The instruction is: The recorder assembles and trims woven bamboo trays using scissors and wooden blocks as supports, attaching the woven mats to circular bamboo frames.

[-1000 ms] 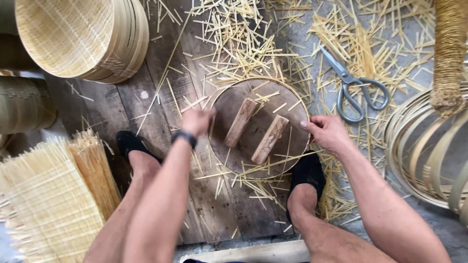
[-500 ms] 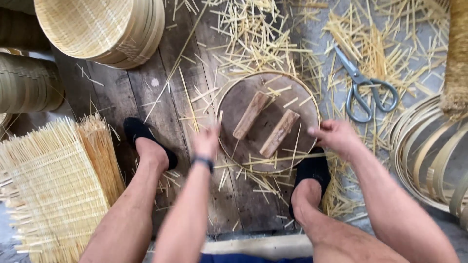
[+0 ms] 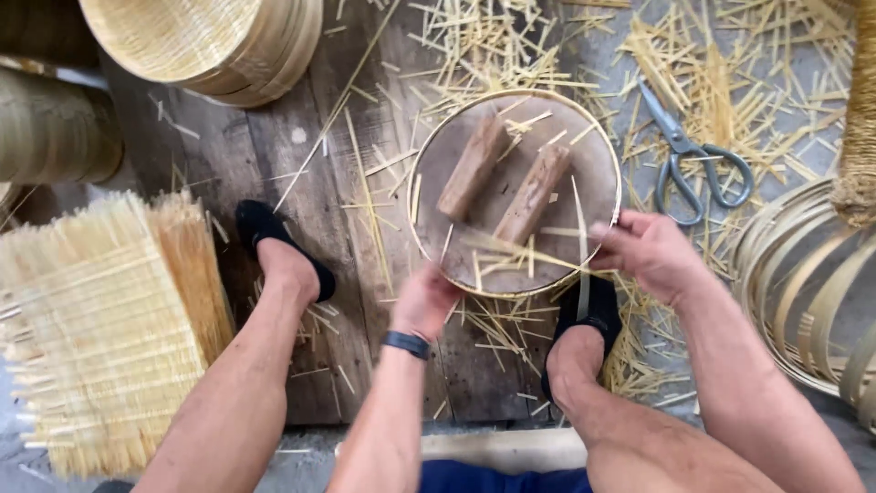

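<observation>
A round bamboo-rimmed tray (image 3: 598, 151) carrying two wooden blocks (image 3: 500, 178) sits on the dark plank floor (image 3: 274, 164) between the person's feet, its near rim gripped by the left hand (image 3: 424, 299) and right hand (image 3: 650, 254), with scissors (image 3: 689, 160) lying just beyond amid scattered bamboo splints (image 3: 721, 82).

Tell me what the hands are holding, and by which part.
Both hold the round tray by its near rim: left hand at the lower-left edge, right hand at the lower-right edge. Two wooden blocks lie on it.

Soft even daylight, faint shadows, no glare, slight motion blur, edges bowed
</observation>
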